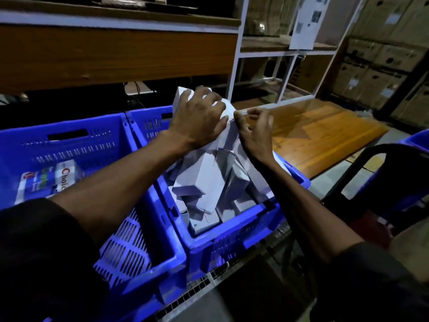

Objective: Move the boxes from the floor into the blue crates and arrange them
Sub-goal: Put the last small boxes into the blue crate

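Note:
Two blue crates stand side by side in front of me. The right crate (234,240) is heaped with several plain white boxes (204,180) lying at all angles. My left hand (199,117) lies spread over white boxes (182,94) at the top of the heap, above the crate's far end, and grips them. My right hand (255,131) is just to the right, its fingers curled against the edge of the same boxes; whether it grips them I cannot tell. The left crate (76,145) holds a printed box (50,180) near its bottom.
A wooden board (325,135) lies flat to the right of the crates. A dark chair back (380,173) and another blue crate (417,140) are at the right edge. Wooden shelving (116,52) and a white frame (239,66) rise behind, with stacked cartons (383,56) far right.

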Motion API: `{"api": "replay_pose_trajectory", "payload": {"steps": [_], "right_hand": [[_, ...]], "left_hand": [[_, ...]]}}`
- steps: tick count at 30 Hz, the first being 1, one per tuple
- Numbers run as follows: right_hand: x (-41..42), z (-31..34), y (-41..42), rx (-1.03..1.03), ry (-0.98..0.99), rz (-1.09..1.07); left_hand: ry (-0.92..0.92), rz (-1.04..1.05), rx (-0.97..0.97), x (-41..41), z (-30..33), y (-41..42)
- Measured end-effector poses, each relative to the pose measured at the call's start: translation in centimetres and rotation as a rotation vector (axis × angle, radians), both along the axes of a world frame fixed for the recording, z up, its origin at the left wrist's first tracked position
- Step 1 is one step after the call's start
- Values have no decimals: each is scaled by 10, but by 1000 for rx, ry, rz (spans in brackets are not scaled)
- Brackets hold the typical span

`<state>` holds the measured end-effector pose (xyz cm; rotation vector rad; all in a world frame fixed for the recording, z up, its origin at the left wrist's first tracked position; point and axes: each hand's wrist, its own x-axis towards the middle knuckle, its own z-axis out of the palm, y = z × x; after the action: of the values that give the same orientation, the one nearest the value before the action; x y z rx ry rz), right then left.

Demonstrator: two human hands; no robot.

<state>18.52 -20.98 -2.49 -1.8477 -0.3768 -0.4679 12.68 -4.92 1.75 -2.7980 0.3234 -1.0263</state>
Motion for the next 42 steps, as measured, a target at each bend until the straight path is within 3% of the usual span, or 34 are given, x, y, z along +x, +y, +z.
{"api": "replay_pose_trajectory", "payload": {"steps": [7,24,34,42], "right_hand": [[26,-1,1,-210,34,53],[-41,-6,-14,-437,-340,1],[-170,-18,-41,-498,-385,-324],[-316,-67,-67,-578,-209,-573]], "left_hand": [[-75,-24,25,-4,-6,-15],[-100,-64,59,-37,-38,-33],[-9,-323,15,-123,-40,-49],[126,-628,80,-221,-72,-83]]}}
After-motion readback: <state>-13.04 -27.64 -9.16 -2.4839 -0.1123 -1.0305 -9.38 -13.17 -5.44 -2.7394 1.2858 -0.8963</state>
